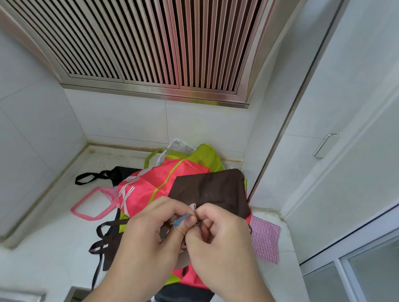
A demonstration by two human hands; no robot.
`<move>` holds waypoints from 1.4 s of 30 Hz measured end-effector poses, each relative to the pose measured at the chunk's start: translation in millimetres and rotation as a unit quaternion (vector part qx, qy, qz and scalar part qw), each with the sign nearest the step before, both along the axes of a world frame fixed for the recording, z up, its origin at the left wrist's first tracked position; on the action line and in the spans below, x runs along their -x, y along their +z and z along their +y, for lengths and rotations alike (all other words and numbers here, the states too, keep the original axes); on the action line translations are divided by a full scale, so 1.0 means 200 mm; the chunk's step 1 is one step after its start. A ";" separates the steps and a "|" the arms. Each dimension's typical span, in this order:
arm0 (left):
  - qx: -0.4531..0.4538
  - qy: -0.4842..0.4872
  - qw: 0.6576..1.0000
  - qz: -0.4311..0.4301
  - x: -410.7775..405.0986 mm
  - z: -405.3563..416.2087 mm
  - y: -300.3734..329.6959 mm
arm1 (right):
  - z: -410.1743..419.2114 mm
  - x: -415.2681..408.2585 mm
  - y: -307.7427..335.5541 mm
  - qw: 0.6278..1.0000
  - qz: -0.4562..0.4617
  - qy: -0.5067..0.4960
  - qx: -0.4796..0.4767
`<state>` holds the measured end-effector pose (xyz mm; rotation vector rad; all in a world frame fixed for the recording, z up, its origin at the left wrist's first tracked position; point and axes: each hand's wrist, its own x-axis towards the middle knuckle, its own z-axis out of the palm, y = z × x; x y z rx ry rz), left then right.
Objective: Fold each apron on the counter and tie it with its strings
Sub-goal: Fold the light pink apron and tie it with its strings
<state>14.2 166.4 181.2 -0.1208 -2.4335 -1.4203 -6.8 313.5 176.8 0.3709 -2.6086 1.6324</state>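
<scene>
Several aprons lie heaped on the white counter. A pink apron with lime trim is on top, a brown apron over its right part, a pink checked cloth at the right, a black apron behind. My left hand and my right hand meet above the pile. Both pinch a thin blue-grey string between thumb and fingers. What the string belongs to is hidden under my hands.
A pink strap loop and brown straps trail left on the counter. A slatted steel range hood hangs overhead. White cabinet with a handle stands right. Tiled walls close the back and left.
</scene>
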 end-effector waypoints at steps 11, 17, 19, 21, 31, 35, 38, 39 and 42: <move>-0.029 0.006 1.000 -0.001 0.03 0.00 0.00 | 0.08 0.05 0.06 0.952 -0.223 0.052 0.204; -0.048 0.009 0.999 -0.019 0.04 -0.01 0.01 | 0.07 0.05 0.05 0.966 -0.184 0.010 0.183; -0.062 0.017 0.998 -0.020 0.05 -0.01 0.01 | 0.07 0.04 0.04 0.972 -0.163 0.004 0.169; -0.071 0.026 0.997 -0.019 0.05 -0.01 0.02 | 0.07 0.03 0.04 0.976 -0.151 0.007 0.155; -0.149 0.101 0.981 -0.078 0.07 -0.07 -0.01 | 0.14 0.04 -0.03 0.994 -0.072 -0.001 0.078; -0.167 0.123 0.974 -0.088 0.06 -0.10 -0.03 | 0.17 0.04 -0.05 0.992 -0.092 -0.004 0.087; -0.220 0.120 0.962 -0.110 0.07 -0.11 -0.04 | 0.17 0.04 -0.06 0.989 -0.102 -0.009 0.107; -0.243 0.105 0.957 -0.121 0.08 -0.11 -0.04 | 0.17 0.05 -0.06 0.987 -0.103 -0.013 0.125; -0.307 0.040 0.939 -0.149 0.08 -0.10 -0.03 | 0.20 0.07 -0.07 0.966 -0.117 -0.031 0.229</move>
